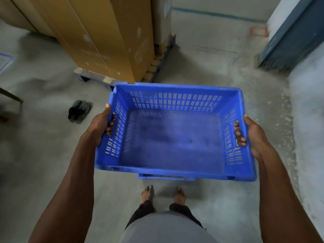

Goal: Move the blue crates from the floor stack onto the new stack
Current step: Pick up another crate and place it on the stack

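I hold one blue crate [172,135] level above the floor [219,67], in front of my feet. Left hand [100,128] and right hand [251,137] each grip a side handle slot, fingers curled through. Step: carrying. Neither stack is visible; next I must locate the new stack and lower the crate squarely.

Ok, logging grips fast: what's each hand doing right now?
Left hand: grips the blue crate by its left handle slot.
Right hand: grips its right handle slot.
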Demonstrator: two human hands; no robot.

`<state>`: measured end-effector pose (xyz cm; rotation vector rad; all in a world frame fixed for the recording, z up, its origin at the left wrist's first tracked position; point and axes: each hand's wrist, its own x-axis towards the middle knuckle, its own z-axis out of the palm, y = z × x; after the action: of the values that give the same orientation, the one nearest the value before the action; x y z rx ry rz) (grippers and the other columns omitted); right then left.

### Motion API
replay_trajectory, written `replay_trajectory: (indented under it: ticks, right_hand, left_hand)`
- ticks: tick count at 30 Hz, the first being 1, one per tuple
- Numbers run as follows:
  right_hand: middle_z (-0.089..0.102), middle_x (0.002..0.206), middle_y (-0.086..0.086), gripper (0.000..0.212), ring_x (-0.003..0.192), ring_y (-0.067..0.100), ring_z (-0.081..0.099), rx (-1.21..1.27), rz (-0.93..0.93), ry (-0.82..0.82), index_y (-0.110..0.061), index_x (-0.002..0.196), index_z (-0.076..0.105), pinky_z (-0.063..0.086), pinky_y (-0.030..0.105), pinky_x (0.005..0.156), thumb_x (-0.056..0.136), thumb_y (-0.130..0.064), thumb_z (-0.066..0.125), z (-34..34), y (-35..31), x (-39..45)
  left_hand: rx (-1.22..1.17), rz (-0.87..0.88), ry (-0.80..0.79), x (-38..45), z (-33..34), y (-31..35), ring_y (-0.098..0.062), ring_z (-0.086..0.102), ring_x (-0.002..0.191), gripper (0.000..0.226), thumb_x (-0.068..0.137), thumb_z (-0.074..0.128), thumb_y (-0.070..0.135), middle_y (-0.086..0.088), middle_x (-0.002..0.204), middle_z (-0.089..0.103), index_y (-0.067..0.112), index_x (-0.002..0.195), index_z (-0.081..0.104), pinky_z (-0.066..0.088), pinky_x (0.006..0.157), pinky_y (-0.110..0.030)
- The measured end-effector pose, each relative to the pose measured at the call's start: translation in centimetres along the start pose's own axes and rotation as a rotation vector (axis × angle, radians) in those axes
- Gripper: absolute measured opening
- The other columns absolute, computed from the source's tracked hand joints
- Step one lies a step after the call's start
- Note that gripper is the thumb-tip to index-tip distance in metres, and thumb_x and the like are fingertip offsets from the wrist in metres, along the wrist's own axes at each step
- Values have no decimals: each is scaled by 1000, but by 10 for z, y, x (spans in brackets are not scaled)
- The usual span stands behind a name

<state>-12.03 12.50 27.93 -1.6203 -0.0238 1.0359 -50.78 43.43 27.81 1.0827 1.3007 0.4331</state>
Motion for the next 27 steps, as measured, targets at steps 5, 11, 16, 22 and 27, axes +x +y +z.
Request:
replay_trajectory:
  ticks: [5, 11, 16, 22, 27]
  right_hand:
    - [35, 45, -5, 42, 30, 7, 24, -5, 5, 19, -16, 81, 50, 19, 13, 34, 101, -49, 36, -7, -18, -35]
    - [32, 47, -4, 41, 31, 8, 24, -26, 6, 61, -16, 82, 50, 20, 14, 34, 100, -50, 36, -22, -17, -46]
    - [32, 47, -4, 41, 31, 8, 23, 7, -3, 105, -15, 81, 49, 19, 14, 34, 102, -48, 34, -40, -12, -55]
    - [33, 48, -3, 42, 30, 7, 24, 93, -13, 208, -15, 81, 50, 20, 13, 34, 101, -49, 35, -62, 2, -80]
    - [32, 52, -2, 42, 32, 7, 24, 185, -27, 364, -16, 82, 50, 20, 14, 34, 102, -50, 34, -71, 32, -124]
  left_hand:
    - [-15, 31, 38, -39, -2, 14, -11, 26, 38, 56, 95, 44, 69, 3, 57, 42, 16, 82, 57, 23, 36, -19]
    - [15, 33, 29, -52, 11, 14, -11, 26, 38, 56, 96, 42, 68, 3, 56, 42, 16, 82, 56, 24, 35, -19]
    - [88, 64, 3, -47, 29, 23, -11, 28, 40, 59, 93, 43, 72, 2, 59, 43, 15, 85, 58, 27, 36, -21]
    - [152, 105, -114, -31, 59, 44, -11, 27, 39, 56, 96, 42, 69, 1, 61, 42, 15, 85, 57, 25, 37, -19]
    - [241, 134, -298, -19, 91, 64, -8, 27, 38, 54, 99, 38, 66, 2, 60, 40, 16, 85, 55, 24, 36, -18]
